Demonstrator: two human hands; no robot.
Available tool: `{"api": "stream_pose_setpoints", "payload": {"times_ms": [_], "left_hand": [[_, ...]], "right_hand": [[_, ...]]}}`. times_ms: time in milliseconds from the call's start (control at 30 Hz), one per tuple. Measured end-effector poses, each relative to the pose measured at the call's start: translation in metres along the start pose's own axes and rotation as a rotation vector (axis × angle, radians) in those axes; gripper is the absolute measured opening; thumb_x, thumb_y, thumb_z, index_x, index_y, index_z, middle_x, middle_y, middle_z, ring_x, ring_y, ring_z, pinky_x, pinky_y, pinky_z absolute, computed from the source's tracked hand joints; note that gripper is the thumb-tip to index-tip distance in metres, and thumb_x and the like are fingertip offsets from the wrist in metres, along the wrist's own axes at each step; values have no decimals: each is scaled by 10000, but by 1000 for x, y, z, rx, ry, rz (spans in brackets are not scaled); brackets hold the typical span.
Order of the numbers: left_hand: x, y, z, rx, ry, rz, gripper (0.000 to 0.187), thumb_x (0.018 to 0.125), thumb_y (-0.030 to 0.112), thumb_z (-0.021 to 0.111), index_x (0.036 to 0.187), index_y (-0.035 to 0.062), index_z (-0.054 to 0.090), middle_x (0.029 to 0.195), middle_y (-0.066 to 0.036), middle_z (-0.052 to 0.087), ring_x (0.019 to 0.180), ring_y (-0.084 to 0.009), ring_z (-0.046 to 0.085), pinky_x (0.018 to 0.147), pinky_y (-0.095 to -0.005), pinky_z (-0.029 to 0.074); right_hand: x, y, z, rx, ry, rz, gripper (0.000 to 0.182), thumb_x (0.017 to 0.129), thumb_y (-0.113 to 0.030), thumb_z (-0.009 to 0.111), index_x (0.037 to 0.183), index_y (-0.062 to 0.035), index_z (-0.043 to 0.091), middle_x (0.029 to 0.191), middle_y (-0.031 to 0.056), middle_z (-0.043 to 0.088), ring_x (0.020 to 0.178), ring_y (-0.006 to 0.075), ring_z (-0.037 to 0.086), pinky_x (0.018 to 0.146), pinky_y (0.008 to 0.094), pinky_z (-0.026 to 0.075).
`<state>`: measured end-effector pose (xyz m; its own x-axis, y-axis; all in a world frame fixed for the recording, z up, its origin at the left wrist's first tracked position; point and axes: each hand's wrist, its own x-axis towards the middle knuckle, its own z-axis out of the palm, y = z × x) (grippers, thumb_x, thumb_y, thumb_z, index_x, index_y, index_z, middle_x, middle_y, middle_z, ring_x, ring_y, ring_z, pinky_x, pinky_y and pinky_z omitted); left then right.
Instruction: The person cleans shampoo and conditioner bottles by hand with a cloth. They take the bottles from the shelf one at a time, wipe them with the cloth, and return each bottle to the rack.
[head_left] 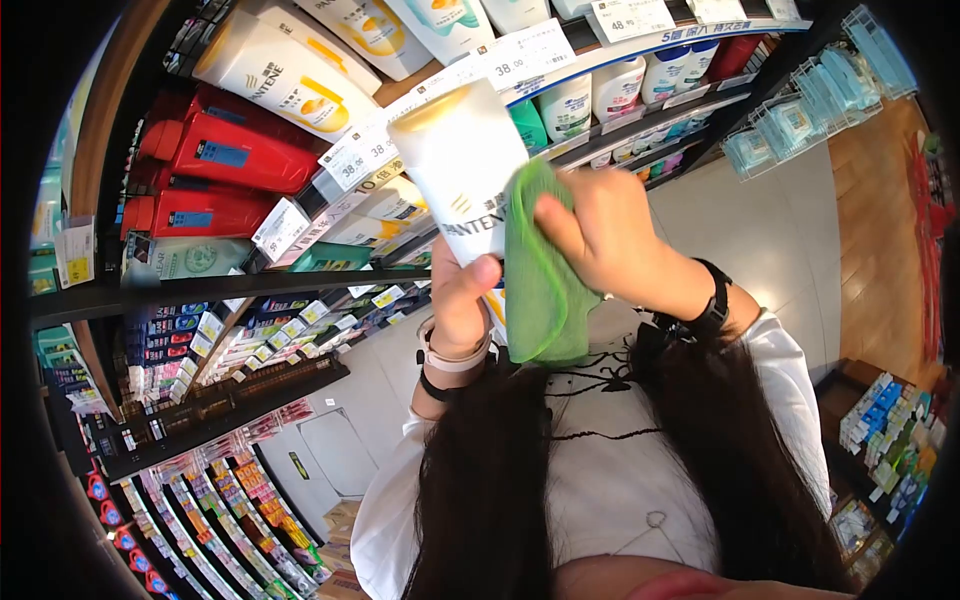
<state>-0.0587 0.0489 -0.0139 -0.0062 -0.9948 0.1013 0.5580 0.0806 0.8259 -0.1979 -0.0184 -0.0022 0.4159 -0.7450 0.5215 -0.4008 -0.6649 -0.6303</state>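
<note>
A white Pantene shampoo bottle point(455, 160) with a gold-toned end is held up in front of the shelf, tilted, with glare on its upper part. My left hand point(462, 300) grips its lower part, the thumb across the front. My right hand point(610, 225) is closed on a green cloth point(548, 290), which lies against the bottle's right side and hangs down over its lower part. The cloth and the right fingers are slightly blurred, and most of the right fingertips are hidden behind it.
Shelves hold more white bottles point(290, 80), red bottles point(240, 155) and smaller bottles point(617, 88) behind price tags point(515, 62). A wire rack point(820, 90) with blue packs hangs at the right. Lower shelves with small packages point(215, 520) stand at the lower left. Tiled floor point(720, 215) lies beyond my right arm.
</note>
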Motion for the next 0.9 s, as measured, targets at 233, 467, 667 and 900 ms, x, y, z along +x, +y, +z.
{"api": "stream_pose_setpoints", "payload": {"times_ms": [233,467,667,900], "left_hand": [[-7,-14,4,30,-66,-95,419,734,222,624,1044,-39,515,968,-86,598,858,-148,570,760,-256,431],[0,-13,0,-32,-84,33,624,816,438,472,1201,-41,363,997,-208,509,811,-279,541,707,-363,430],[11,-5,5,-305,109,-55,596,855,480,382,1196,-8,383,1007,-201,483,761,-259,507,654,-351,405],[15,-13,-5,-560,-27,-15,736,729,609,513,1194,48,407,1047,-168,502,742,-194,467,654,-280,394]], "right_hand": [[39,11,-13,-34,30,97,442,848,-398,457,669,-21,601,500,171,514,486,345,533,442,397,416],[5,79,-18,819,224,-88,508,922,-415,291,864,15,554,735,83,588,637,164,568,582,263,452],[-20,83,-28,1658,331,48,462,913,-378,324,1197,-27,421,1096,106,529,943,205,548,813,328,465],[-20,58,-40,1692,274,51,454,866,-293,402,1232,-26,392,1192,118,457,1078,270,423,913,408,336]]}}
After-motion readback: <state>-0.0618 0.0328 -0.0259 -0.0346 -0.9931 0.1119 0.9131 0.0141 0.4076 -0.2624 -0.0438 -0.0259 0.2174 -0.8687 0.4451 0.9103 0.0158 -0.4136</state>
